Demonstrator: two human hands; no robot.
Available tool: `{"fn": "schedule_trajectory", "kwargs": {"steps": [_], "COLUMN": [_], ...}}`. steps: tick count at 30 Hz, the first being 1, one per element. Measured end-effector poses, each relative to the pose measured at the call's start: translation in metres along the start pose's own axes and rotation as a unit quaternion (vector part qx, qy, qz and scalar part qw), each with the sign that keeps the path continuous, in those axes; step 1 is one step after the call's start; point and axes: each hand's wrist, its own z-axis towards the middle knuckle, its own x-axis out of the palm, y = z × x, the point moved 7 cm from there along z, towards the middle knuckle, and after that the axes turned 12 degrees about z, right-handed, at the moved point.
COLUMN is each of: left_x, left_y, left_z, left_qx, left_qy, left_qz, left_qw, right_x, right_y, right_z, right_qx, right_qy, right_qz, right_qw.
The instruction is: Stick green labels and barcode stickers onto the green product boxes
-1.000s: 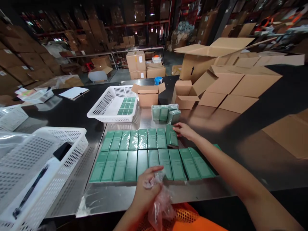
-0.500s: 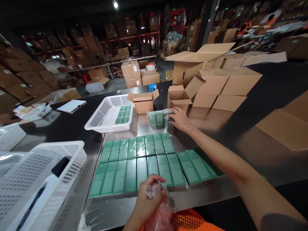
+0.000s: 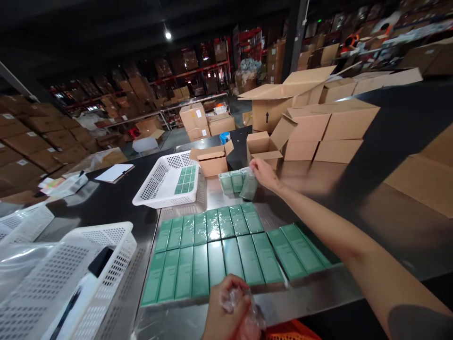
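My left hand [image 3: 226,309] is closed around crumpled clear plastic bags [image 3: 250,323] at the front edge of the metal table. Farther forward, my right hand [image 3: 265,175] pinches the top of a clear bag with a green box [image 3: 249,188] inside, which leans at a tilt. Directly left of it stand several bagged green boxes [image 3: 231,182] in a cluster. Between my hands, flat green boxes [image 3: 200,264] lie side by side in two rows. More green boxes [image 3: 295,250] form a separate group to the right, partly hidden by my right forearm.
A white basket [image 3: 145,191] with green boxes in it stands at the back left. Another white basket [image 3: 122,231] is at the near left. Open cartons [image 3: 214,166] and stacked brown cartons [image 3: 307,130] line the back. A blue tape roll [image 3: 224,138] sits behind them.
My right hand has closed on the bag of the rightmost green box, which now tilts away from the cluster. My left hand still grips the plastic bags. The view has shifted slightly.
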Motion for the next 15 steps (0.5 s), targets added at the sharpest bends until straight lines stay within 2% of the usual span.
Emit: {"fn": "schedule_trajectory", "kwargs": {"steps": [7,15], "left_x": [-0.003,-0.007], "left_y": [-0.001,0.024], "left_z": [-0.003,-0.003], "left_qx": [0.005,-0.010], "left_qy": [-0.017,-0.033], "left_qz": [0.029,0.003], "left_qw": [0.999,0.999], "right_x": [0.022,0.046], "right_y": [-0.008,0.017], "right_z": [0.025,0.041], "right_qx": [0.050,0.010], "right_qy": [0.041,0.060], "right_qz": [-0.045,-0.058], "right_qw": [0.997,0.996]}}
